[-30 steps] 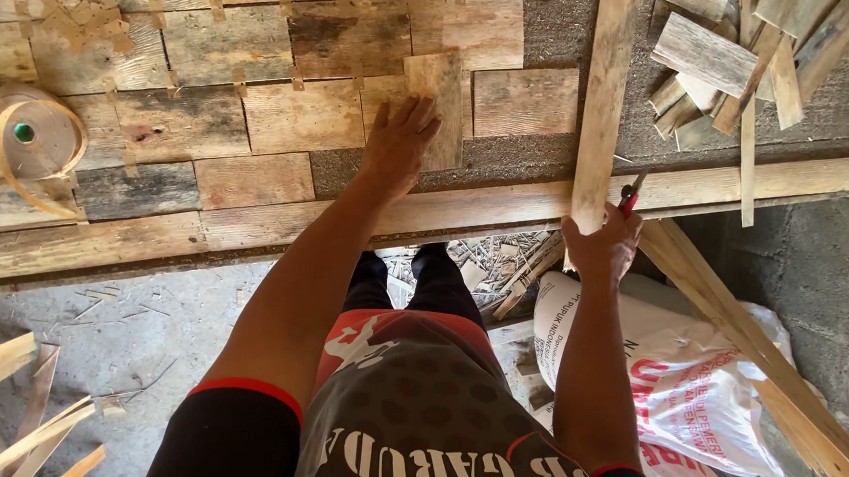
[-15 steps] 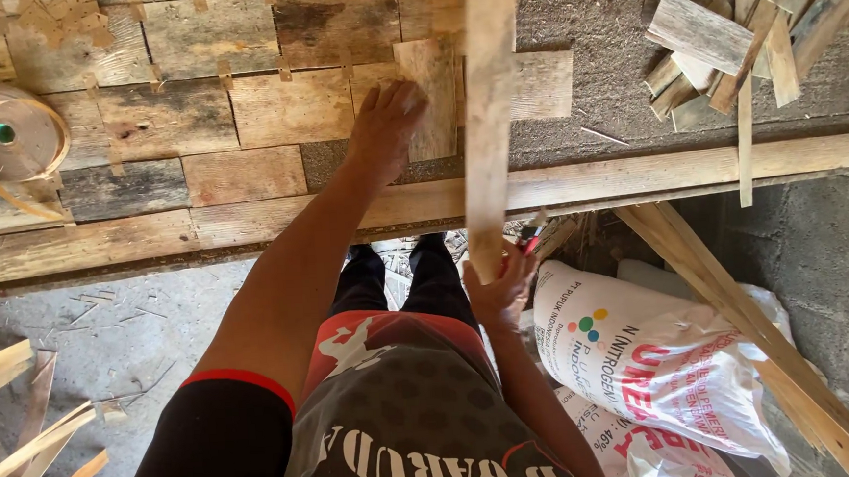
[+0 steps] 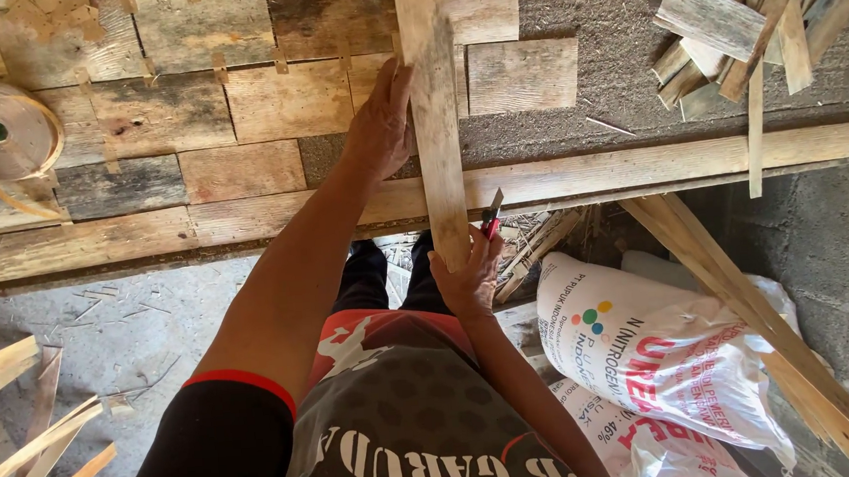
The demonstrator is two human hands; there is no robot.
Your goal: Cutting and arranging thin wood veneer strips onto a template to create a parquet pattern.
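A long wooden slat (image 3: 438,130), swung leftward since a second ago, is now laid upright across the plank panel (image 3: 191,115). It is steadied by the left hand (image 3: 378,128) and pinched, beside a red cutter (image 3: 491,215), by the right hand (image 3: 466,275).

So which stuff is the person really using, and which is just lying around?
In use: long wooden strip, steadied by left hand and right hand; red cutter in right hand; laid wood tiles.
Lying about: tape roll, scrap wood pile, white sack.
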